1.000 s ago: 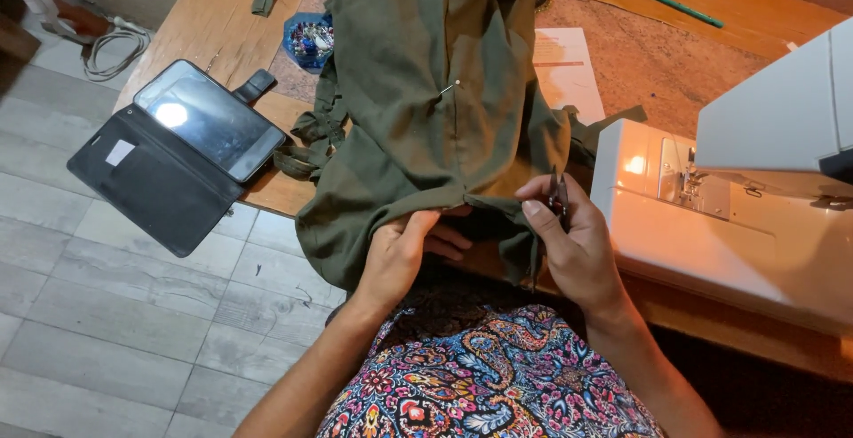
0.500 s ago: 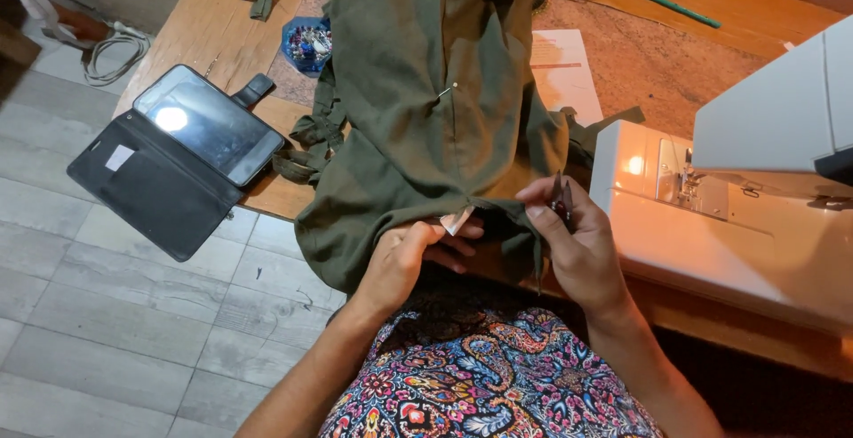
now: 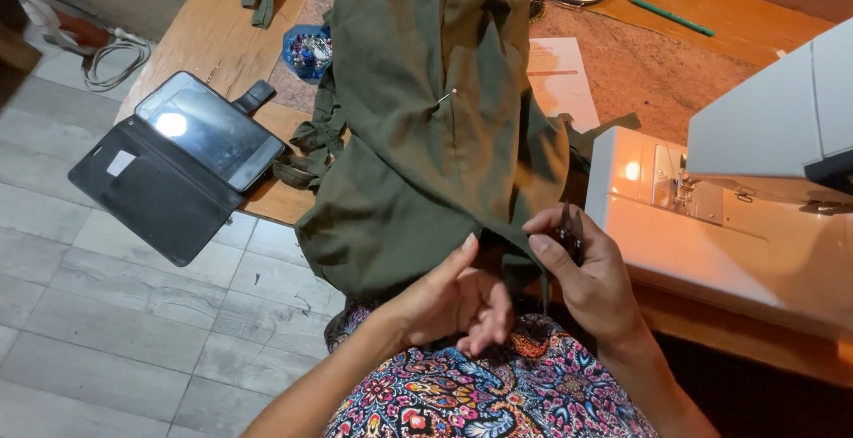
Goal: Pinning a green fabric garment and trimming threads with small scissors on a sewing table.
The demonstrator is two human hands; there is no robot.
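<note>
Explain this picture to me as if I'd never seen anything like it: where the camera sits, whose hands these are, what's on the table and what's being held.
The camera is worn on a person's head and looks down, so the two bare hands are that person's own. The left hand touches the hanging edge of an olive green garment, which is spread over a wooden table. The right hand grips a small dark tool, probably thread snips, at the same edge. A white sewing machine stands to the right with its lamp on. A phone in an open black wallet case overhangs the table edge on the left. A pin sticks in the cloth.
</note>
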